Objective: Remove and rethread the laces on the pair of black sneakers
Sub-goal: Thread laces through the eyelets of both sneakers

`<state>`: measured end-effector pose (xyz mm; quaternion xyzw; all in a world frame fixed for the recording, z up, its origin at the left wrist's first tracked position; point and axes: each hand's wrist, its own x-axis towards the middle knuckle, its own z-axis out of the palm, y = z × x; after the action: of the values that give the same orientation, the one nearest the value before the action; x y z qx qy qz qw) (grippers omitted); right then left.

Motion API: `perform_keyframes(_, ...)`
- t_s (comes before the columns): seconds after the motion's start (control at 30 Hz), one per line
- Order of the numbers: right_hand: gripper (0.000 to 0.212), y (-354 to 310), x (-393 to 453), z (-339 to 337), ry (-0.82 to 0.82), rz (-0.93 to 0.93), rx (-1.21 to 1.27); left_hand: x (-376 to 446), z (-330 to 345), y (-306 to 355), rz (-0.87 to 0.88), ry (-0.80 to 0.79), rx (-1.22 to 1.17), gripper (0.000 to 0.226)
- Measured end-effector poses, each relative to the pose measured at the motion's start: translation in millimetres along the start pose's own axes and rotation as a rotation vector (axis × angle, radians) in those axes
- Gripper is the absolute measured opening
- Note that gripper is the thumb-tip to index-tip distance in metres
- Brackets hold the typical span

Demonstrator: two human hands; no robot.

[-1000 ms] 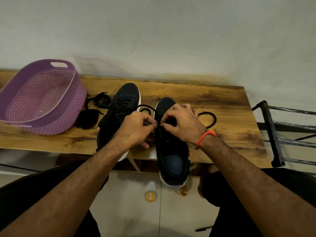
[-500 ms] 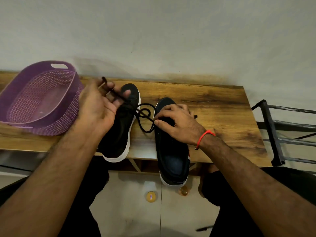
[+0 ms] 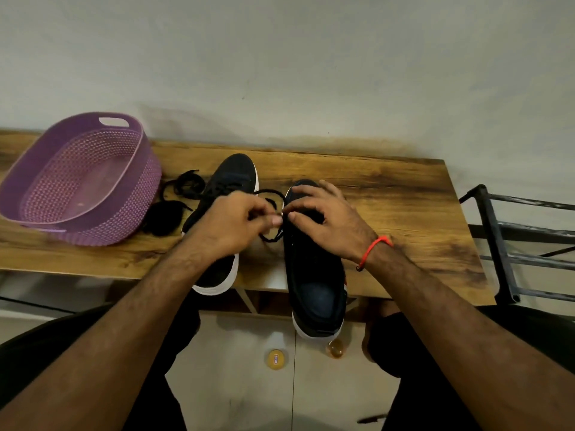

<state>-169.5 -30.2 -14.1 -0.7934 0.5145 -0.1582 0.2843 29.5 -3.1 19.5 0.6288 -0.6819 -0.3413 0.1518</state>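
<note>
Right sneaker (image 3: 314,269): lies on the bench (image 3: 389,194), toe toward the far wall, heel overhanging the near edge. Judged to be the shoe in work; this placement brings its eyelet rows under both hands.
Left sneaker (image 3: 230,188): lies just left of the right sneaker, same heading, partly covered by the left forearm. Laces show across its upper.
Working lace (image 3: 270,194): black, loops in the gap between the two sneakers and runs to the fingertips of both hands.
Left hand (image 3: 231,225): fingers curled, thumb and fingertips pinching the working lace near the left eyelet row of the right sneaker. Probable purpose: steering the lace end toward an eyelet.
Right hand (image 3: 323,217): rests on the forefoot of the right sneaker, index finger and thumb closed against the lace at the same point; remaining fingers spread over the toe, apparently to steady the shoe.
Spare lace (image 3: 183,185): tangled on the bench between the left sneaker and the purple basket (image 3: 81,181), clear of the work.
Step in hand: threading judged under way; the exact eyelet cannot be told.
</note>
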Motion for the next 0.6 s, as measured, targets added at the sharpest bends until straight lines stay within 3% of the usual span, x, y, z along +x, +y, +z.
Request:
perform_keyframes(0.1,0.025,-1,2,2,-0.025,0.004,0.002,-2,-15,9,0.083,0.293,-0.559,0.013)
perform_keyframes(0.17,0.02,0,3,4,0.031,-0.032,0.042,-3,-24,12,0.145,0.353,-0.772,0.012)
perform_keyframes(0.2,0.017,1,4,5,0.058,-0.041,0.056,-2,-25,7,0.163,0.393,-0.653,0.011)
perform_keyframes(0.3,0.011,1,4,3,0.142,-0.05,0.063,2,-19,-14,0.124,0.481,0.379,0.027)
perform_keyframes(0.33,0.014,-1,2,2,0.161,-0.061,0.058,1,-14,-15,0.116,0.451,0.474,0.037)
perform_keyframes(0.43,0.018,-4,0,4,0.202,-0.096,0.064,-4,5,-3,0.129,0.413,0.268,0.053)
perform_keyframes(0.5,0.021,-4,1,6,0.228,-0.098,0.12,-4,18,3,0.099,0.414,0.236,0.05)
perform_keyframes(0.6,0.023,-3,4,4,0.28,-0.09,0.281,0,27,4,0.021,0.209,-0.06,0.038)
